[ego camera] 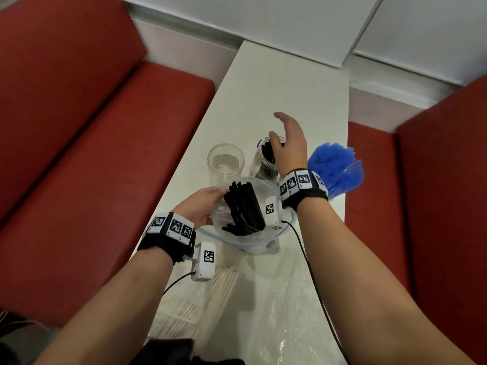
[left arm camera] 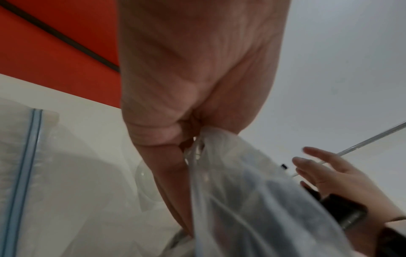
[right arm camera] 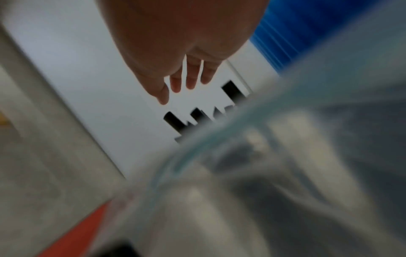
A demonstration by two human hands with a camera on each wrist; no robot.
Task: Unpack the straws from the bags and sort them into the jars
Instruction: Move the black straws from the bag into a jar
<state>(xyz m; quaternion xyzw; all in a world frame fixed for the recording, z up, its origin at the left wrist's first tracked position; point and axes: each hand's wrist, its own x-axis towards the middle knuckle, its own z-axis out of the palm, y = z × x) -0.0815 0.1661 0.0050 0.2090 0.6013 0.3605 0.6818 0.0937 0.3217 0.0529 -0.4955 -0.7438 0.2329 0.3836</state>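
Left hand (ego camera: 201,206): gripping the rim of a clear zip bag (ego camera: 263,237), fingers (left arm camera: 153,132) curled and pinching the plastic, which is showing plainly in the left wrist view. The bag is being held open above the near part of the white surface (ego camera: 290,83).

Black straws (ego camera: 243,209): a bundle is standing tilted inside the open bag, ends poking above the rim.

Right hand (ego camera: 288,143): hovering over the jar of black straws (ego camera: 267,156), fingers spread and relaxed, holding nothing.

Empty jar (ego camera: 226,160): clear, standing upright just left of the jar of black straws.

Blue straws (ego camera: 334,167): a thick bunch is fanning out at the right edge of the surface, its container hidden behind the right wrist.

White straws (ego camera: 210,293): lying in clear plastic on the near left of the surface, beneath the left wrist.

Empty plastic bag (ego camera: 284,312): lying crumpled on the near part of the surface.

Wrist bands (ego camera: 300,184): black, carrying square black-and-white coded markers; no readable words, brands or labels are showing anywhere.

Red benches (ego camera: 92,154): flanking the surface on both sides.
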